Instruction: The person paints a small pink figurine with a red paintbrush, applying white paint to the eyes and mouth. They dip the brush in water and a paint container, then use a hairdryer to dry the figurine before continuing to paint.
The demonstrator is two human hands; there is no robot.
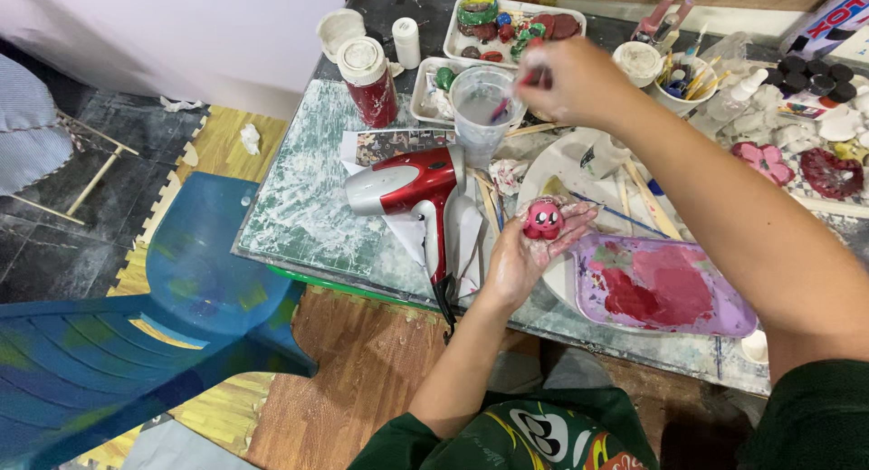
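My left hand (529, 253) lies palm up over the table's front part and cradles a small pink round figure with dark eyes (544, 219). My right hand (570, 79) is raised farther back and pinches a thin brush (520, 88) whose tip dips into a clear plastic cup of water (486, 108). A purple tray smeared with pink and red paint (665, 289) lies just right of my left hand.
A red and silver hair dryer (412, 188) lies left of my left hand. A red bottle (369, 72), a white tray of painted pieces (511, 22), a cup of brushes (683, 76) and painted plaster shapes (797, 167) crowd the back. A blue plastic chair (136, 334) stands at left.
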